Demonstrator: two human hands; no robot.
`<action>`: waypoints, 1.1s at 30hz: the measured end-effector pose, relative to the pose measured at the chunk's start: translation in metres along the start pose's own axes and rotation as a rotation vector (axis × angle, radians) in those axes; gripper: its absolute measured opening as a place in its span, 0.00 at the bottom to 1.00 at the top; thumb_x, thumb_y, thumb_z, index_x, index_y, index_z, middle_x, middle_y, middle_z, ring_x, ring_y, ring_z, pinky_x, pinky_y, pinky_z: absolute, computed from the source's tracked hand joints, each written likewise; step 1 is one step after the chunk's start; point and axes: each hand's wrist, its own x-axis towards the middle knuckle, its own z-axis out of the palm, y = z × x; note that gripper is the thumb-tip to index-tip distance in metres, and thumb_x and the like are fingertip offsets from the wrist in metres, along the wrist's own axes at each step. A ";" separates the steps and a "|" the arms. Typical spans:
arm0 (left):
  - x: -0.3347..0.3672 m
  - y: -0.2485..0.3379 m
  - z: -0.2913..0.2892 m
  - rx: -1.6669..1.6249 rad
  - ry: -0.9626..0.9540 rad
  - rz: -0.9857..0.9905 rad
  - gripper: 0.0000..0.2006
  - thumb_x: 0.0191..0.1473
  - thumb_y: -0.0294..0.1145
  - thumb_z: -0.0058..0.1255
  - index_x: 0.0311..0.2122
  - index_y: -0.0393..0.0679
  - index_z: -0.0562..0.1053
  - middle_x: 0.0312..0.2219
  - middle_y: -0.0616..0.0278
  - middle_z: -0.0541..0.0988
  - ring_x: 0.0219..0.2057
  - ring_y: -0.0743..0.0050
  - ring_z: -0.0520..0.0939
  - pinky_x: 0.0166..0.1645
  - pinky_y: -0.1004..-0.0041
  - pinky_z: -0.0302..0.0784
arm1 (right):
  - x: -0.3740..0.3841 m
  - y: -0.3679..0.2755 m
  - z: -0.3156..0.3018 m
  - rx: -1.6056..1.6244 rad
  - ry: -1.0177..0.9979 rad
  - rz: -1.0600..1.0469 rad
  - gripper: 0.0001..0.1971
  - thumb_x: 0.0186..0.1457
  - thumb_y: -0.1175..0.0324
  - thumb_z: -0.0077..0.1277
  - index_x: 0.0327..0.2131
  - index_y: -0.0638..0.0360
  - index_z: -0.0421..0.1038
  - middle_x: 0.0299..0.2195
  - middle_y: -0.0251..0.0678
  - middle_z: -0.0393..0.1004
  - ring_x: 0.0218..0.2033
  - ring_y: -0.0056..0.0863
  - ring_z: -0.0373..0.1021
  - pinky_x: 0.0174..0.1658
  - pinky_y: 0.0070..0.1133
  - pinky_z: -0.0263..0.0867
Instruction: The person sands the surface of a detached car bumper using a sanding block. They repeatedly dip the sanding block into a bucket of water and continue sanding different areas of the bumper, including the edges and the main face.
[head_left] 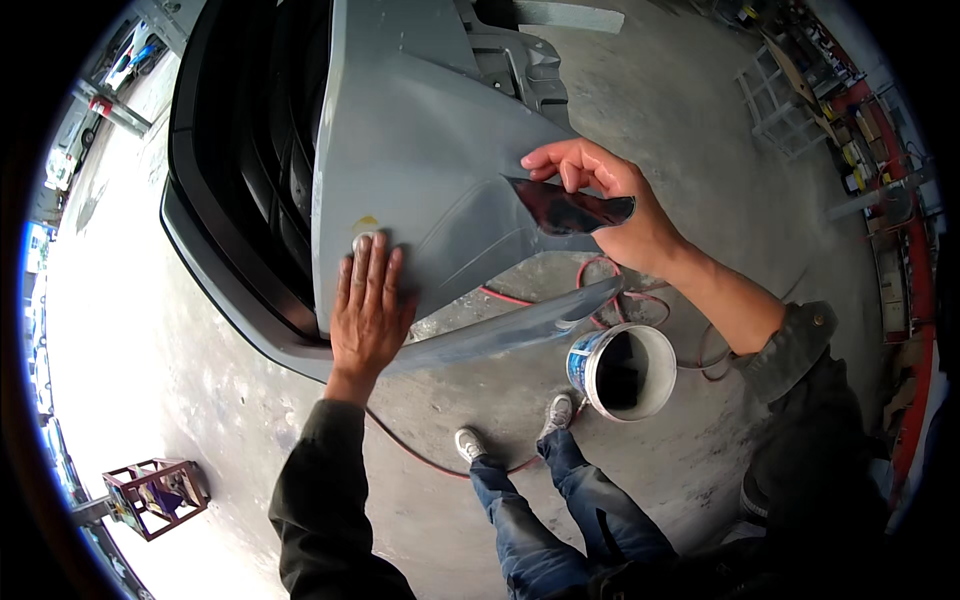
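A grey-primed car bumper (430, 120) stands in front of me, with a black grille (265, 150) on its left side. My left hand (368, 305) lies flat on the bumper, fingers stretched out. Its fingertips touch a whitish spot just below a small yellowish patch (367, 222). My right hand (615, 190) is raised by the bumper's right edge, its fingers curled and wet. In it is a thin, dark, bent sheet (570, 207) that looks like wet sandpaper, its left tip close to the panel. Faint curved lines mark the grey surface between my hands.
A white bucket (660, 375) with dark contents stands on the concrete floor, right of my feet. Red hose (600, 265) loops behind it and runs past my shoes. A reddish metal frame (155, 497) sits lower left. Loaded shelves (870, 150) line the right wall.
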 end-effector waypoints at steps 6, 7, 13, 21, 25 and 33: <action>-0.008 0.073 -0.012 -0.283 0.213 -0.338 0.36 0.56 0.35 0.59 0.68 0.42 0.58 0.68 0.48 0.58 0.69 0.49 0.58 0.71 0.54 0.54 | -0.015 0.002 0.018 -0.112 -0.086 0.105 0.15 0.57 0.74 0.53 0.48 0.62 0.64 0.38 0.34 0.77 0.38 0.19 0.72 0.44 0.22 0.68; 0.000 0.096 -0.013 -0.527 0.239 -0.402 0.35 0.56 0.35 0.60 0.67 0.41 0.60 0.67 0.47 0.60 0.67 0.47 0.62 0.69 0.55 0.58 | -0.022 0.020 0.022 -0.127 -0.048 0.095 0.17 0.56 0.71 0.54 0.48 0.61 0.65 0.34 0.36 0.77 0.36 0.25 0.74 0.43 0.26 0.69; 0.015 0.166 -0.005 -1.160 0.265 -0.661 0.29 0.55 0.30 0.64 0.60 0.34 0.67 0.50 0.49 0.78 0.48 0.61 0.82 0.52 0.67 0.78 | -0.041 0.049 0.065 -0.054 -0.157 0.147 0.20 0.55 0.63 0.60 0.46 0.66 0.69 0.35 0.41 0.77 0.36 0.28 0.75 0.40 0.27 0.70; 0.002 0.180 0.018 -1.512 0.394 -0.817 0.34 0.49 0.25 0.69 0.59 0.37 0.63 0.51 0.54 0.74 0.52 0.67 0.76 0.56 0.67 0.74 | -0.050 0.065 0.057 0.676 -0.280 0.663 0.15 0.56 0.67 0.60 0.46 0.58 0.74 0.40 0.29 0.77 0.43 0.19 0.74 0.43 0.22 0.73; -0.011 0.167 0.031 -1.371 0.335 -0.666 0.32 0.52 0.29 0.66 0.60 0.38 0.65 0.53 0.53 0.75 0.53 0.59 0.77 0.60 0.61 0.70 | -0.055 0.067 0.041 0.487 -0.385 0.816 0.15 0.61 0.67 0.53 0.49 0.60 0.73 0.45 0.31 0.77 0.45 0.24 0.74 0.48 0.29 0.72; -0.023 0.137 0.046 -0.436 -0.075 -0.311 0.19 0.47 0.40 0.66 0.42 0.44 0.76 0.33 0.61 0.80 0.38 0.59 0.78 0.47 0.62 0.69 | -0.004 0.062 0.008 -1.094 -0.177 -0.970 0.24 0.59 0.71 0.44 0.59 0.66 0.67 0.64 0.49 0.64 0.65 0.43 0.62 0.67 0.38 0.57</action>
